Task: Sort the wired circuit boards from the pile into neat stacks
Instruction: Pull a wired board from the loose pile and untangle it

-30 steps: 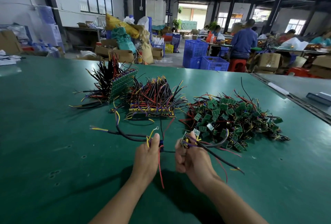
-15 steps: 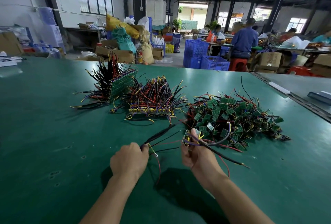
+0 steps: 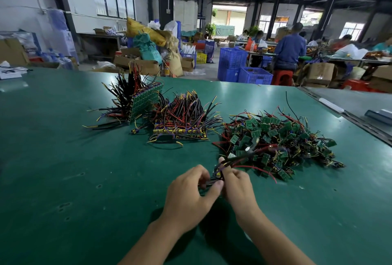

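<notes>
- Left hand and right hand, touching above the table: fingers of both are curled and clamped on one wired circuit board, just in front of the pile.
- Sorted so far: flat stack at centre, with a tilted stack to its left.
- Risk: the held board's wires reach over the pile's near edge, so lifting may drag out neighbouring boards.
- Risk: splayed wires may snag the flat stack on placement and skew it.

One wide-angle view is taken from head height and aimed forward and down. The left hand and right hand are seen closest, at lower centre, and the green table is spread beyond.
</notes>
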`<state>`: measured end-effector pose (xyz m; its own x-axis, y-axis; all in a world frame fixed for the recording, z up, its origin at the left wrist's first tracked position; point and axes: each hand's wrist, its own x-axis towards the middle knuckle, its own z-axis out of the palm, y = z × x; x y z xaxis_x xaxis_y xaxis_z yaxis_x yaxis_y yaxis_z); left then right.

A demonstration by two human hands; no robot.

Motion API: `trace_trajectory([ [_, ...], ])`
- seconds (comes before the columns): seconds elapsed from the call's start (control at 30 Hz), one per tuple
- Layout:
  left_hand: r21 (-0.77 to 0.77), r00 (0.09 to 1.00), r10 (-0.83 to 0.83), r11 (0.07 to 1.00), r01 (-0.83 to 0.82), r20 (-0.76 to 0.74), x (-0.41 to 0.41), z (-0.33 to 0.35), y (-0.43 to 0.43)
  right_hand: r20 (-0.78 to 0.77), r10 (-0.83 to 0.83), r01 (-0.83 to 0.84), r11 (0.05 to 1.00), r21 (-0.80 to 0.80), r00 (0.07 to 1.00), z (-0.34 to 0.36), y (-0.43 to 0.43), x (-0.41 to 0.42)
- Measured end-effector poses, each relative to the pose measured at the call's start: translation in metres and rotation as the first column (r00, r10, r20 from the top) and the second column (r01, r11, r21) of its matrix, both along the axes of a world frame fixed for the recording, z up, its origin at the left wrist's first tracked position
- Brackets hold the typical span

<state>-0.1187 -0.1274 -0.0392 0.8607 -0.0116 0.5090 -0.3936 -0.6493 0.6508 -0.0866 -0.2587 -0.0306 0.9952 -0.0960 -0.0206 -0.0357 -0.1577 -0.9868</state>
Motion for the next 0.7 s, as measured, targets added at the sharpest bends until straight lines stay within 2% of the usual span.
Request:
trace_trajectory([
  [0.07,-0.034,1.000,-0.010,0.999,0.010,-0.023,0.0018,-0.0023,-0.0035,-0.016,0.024,-0.025,0.999,-0.046,1.000,-0.0025,0.0022,-0.0021],
  [0.17,-0.203,0.998,-0.022,0.979,0.008,-0.065,0.0037,-0.0013,-0.0030,-0.012,0.021,-0.023,0.976,-0.218,1.000,-0.0030,0.0044,-0.0028],
  [0.23,-0.264,0.996,-0.014,0.964,-0.011,-0.090,0.0057,-0.0008,0.0000,-0.009,0.037,-0.038,0.973,-0.228,0.999,-0.0012,0.0054,-0.0031],
  [0.5,-0.203,0.996,-0.026,0.979,0.009,-0.083,0.0057,-0.0012,0.0020,0.056,0.079,-0.059,0.953,-0.298,0.995,0.0021,0.0018,-0.0035],
  [0.63,-0.226,0.998,0.057,0.972,-0.065,-0.039,0.0037,-0.0017,-0.0033,0.139,0.170,-0.095,0.898,-0.430,0.976,0.0047,0.0041,-0.0074],
  [0.7,-0.284,0.995,0.102,0.953,-0.103,-0.020,0.0050,0.0002,-0.0026,0.194,0.268,-0.121,0.825,-0.552,0.944,0.0043,0.0037,-0.0094],
])
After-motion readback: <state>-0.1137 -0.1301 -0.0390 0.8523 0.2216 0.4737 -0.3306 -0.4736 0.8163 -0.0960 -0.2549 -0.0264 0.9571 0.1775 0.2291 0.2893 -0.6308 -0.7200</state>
